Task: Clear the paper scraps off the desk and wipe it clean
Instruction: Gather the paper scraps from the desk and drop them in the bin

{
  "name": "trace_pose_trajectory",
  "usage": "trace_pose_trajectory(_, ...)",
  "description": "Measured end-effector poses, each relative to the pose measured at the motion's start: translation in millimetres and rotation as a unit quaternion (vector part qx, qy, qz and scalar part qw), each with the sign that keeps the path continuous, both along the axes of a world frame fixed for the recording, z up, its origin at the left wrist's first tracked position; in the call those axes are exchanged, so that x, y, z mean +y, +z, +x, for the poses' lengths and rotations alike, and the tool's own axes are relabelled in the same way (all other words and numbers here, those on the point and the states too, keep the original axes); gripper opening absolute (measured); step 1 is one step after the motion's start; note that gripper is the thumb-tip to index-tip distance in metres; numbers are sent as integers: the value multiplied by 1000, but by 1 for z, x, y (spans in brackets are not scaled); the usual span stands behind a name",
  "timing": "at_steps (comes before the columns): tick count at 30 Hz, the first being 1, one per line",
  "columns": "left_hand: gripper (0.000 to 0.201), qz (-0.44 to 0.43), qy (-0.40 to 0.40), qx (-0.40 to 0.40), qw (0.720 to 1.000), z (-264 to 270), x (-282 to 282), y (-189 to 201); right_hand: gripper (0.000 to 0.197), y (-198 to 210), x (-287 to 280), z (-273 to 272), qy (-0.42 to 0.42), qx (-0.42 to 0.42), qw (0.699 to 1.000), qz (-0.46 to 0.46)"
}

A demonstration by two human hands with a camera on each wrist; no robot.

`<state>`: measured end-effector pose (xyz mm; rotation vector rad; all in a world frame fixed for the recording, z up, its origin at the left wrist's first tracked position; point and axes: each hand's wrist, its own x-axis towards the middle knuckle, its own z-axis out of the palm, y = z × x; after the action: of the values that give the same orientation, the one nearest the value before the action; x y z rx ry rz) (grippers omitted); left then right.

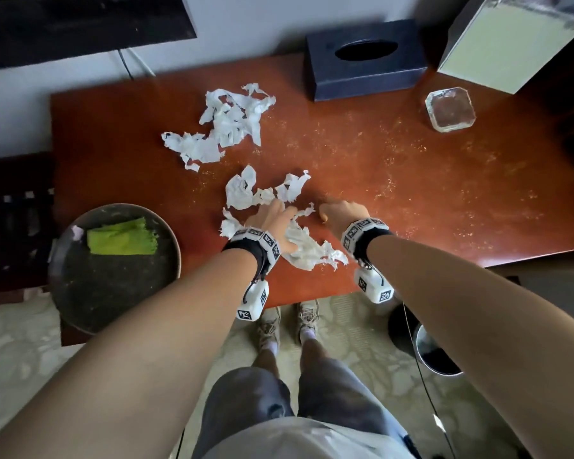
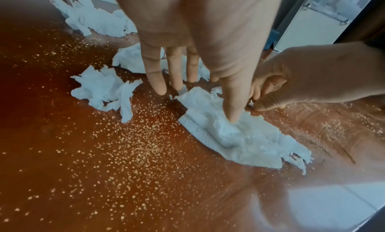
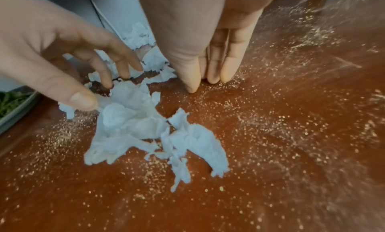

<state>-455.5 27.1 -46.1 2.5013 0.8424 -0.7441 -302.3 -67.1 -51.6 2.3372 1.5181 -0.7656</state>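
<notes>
Head view: taken from above, facing forward and down over the red-brown worktop (image 1: 411, 180), wide enough to take in both forearms and the floor below. Left wrist view: set close over the left hand (image 2: 198, 37), facing along its fingers (image 2: 158, 80) toward the surface. Right wrist view: likewise close over the right hand (image 3: 200, 29). All three share the torn paper scraps (image 1: 307, 248) between the hands.
</notes>
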Motion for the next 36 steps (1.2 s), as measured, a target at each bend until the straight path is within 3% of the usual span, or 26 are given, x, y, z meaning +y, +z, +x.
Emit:
trace_pose_trajectory(5, 82, -5, -82, 33, 996, 14, -12, -9, 13, 4, -3, 10, -7, 59, 998, 11)
trace_pose_trajectory(10, 55, 17, -86, 42, 995, 22, -17, -11, 26, -5, -21, 23, 10, 116, 993, 26)
trace_pose_trajectory(13, 22, -2, -63, 40, 997, 26, -16, -3, 29, -8, -32, 22, 47, 110, 993, 24)
trace_pose_trajectory(15, 19, 5, -77, 40, 996, 26, -14, 1, 28, -8, -36, 18, 84, 116, 989, 20)
trace_pose_trajectory(18, 12, 15, -77, 40, 996, 25, -13, 13, 42, -9, -40, 12, 183, 94, 978, -18)
trace_pose_trajectory(20, 8, 17, -67, 43, 997, 22, -11, 20, 31, -9, -40, 9, 206, 72, 975, -39)
trace_pose_trajectory(23, 14, 15, -48, 29, 998, 19, -9, 33, 15, -4, -37, 7, 203, 53, 976, -54)
trace_pose_trajectory(26, 13, 19, -34, 33, 999, 15, -3, 44, 13, 6, -32, 14, 167, 56, 983, -46)
trace_pose_trajectory(30, 33, 28, -1, 74, 997, 15, 2, 52, 31, 16, -33, 16, 153, 82, 984, -31)
trace_pose_trajectory(33, 29, 41, 10, 134, 990, 23, -2, 60, 44, 16, -41, 10, 147, 94, 984, -30)
trace_pose_trajectory(36, 36, 38, 5, 115, 993, 21, -3, 59, 44, 7, -52, 0, 156, 81, 984, -27)
